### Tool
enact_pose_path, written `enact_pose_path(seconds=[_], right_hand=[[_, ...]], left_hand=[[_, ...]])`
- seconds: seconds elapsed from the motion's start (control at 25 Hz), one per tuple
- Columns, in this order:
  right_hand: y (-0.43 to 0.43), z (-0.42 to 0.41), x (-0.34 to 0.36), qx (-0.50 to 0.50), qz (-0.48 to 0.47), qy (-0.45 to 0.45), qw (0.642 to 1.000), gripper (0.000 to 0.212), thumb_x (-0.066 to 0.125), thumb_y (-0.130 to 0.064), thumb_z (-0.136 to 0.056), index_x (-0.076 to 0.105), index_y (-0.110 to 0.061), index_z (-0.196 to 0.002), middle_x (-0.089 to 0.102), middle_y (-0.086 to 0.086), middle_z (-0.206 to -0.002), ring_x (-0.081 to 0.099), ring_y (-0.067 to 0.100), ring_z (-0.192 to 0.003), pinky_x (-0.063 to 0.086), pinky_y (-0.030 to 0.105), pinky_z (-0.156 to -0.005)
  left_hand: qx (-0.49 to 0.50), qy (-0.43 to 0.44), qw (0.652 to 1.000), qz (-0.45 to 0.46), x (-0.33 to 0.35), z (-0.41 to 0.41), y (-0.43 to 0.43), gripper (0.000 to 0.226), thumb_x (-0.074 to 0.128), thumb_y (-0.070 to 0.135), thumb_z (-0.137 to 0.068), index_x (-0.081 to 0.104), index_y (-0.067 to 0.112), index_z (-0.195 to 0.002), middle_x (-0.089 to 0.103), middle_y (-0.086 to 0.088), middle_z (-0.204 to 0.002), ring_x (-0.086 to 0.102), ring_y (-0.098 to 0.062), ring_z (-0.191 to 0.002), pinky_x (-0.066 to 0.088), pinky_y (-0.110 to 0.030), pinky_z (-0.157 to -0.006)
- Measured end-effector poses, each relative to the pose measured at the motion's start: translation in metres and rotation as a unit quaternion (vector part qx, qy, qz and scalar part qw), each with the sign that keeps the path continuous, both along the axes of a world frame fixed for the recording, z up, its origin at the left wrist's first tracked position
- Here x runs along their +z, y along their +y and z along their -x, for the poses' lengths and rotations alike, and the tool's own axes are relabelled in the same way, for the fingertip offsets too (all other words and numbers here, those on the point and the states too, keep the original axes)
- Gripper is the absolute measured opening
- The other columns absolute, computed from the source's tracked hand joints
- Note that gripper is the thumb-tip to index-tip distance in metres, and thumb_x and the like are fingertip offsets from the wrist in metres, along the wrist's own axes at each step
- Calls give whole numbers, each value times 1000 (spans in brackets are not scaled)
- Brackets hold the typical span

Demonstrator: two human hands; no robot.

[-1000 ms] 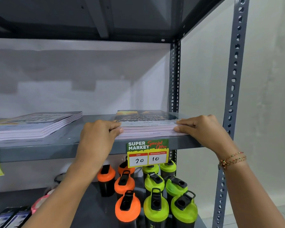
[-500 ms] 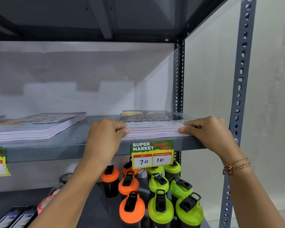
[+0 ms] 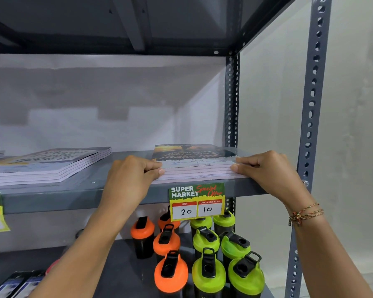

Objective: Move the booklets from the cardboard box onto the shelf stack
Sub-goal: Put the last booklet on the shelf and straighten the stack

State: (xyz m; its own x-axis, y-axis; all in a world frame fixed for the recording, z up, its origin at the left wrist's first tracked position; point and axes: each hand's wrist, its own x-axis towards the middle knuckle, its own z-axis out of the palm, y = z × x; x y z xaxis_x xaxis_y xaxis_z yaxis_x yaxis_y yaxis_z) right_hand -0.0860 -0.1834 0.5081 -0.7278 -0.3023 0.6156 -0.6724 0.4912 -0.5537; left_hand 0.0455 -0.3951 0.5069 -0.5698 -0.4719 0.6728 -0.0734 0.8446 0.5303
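A stack of booklets (image 3: 195, 162) with a dark, yellow-lettered cover lies flat at the right end of the grey metal shelf (image 3: 73, 190). My left hand (image 3: 130, 177) grips its front left corner, fingers curled on top and thumb against the page edges. My right hand (image 3: 267, 171) holds the front right corner the same way. A second stack of booklets (image 3: 52, 164) lies further left on the same shelf. The cardboard box is out of view.
A price tag (image 3: 196, 201) reading 20 and 10 hangs from the shelf edge under the stack. Orange and green shaker bottles (image 3: 205, 254) crowd the shelf below. Perforated grey uprights (image 3: 311, 125) stand at the right, close to a white wall.
Both hands keep hold of the stack's front corners. The view has shifted slightly, so the shelf and stack sit a little further right in frame.
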Motion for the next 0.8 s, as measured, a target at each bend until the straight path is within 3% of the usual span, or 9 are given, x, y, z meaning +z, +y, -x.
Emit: enact_pose_path(seconds=[0.12,0.32,0.44,0.64,0.8], right_hand=[[0,-2,0,-6,-7,1,1000,37,70,-34,-80,68,-14,-112,69,4,-120,57,17,-115,41,20,-85],[-5,-5,1,-31,-9,-7,999,40,71,-31,-80,67,-11,-114,68,8,-121,50,25,-121,48,35,-94],[-5,-8,2,-36,1,-11,999,38,73,-28,-79,68,-9,-112,69,9,-119,53,25,-120,47,31,-94],[-1,-14,-2,-36,26,-8,999,35,72,-26,-80,68,-9,-111,69,8,-119,55,23,-118,39,20,-80],[1,-14,-7,-43,45,-6,998,37,73,-28,-79,68,-13,-113,71,10,-113,58,19,-111,40,19,-77]], left_hand=[[-5,-1,1000,-2,-1,0,-3,31,67,24,-84,69,14,-113,69,-1,-122,59,-12,-117,36,-16,-94],[-6,6,1000,-12,-2,0,-4,33,68,22,-83,68,15,-115,68,-1,-123,60,-11,-115,32,-12,-90],[-10,12,1000,-16,-2,-1,-4,32,68,21,-83,68,15,-115,68,-1,-123,60,-10,-115,31,-10,-88],[-12,30,999,4,-5,-5,-4,32,68,21,-83,68,16,-115,68,0,-123,58,-7,-115,27,-3,-86],[-29,41,998,23,-9,-8,-6,30,69,18,-82,70,14,-112,69,1,-120,50,5,-98,21,6,-78]])
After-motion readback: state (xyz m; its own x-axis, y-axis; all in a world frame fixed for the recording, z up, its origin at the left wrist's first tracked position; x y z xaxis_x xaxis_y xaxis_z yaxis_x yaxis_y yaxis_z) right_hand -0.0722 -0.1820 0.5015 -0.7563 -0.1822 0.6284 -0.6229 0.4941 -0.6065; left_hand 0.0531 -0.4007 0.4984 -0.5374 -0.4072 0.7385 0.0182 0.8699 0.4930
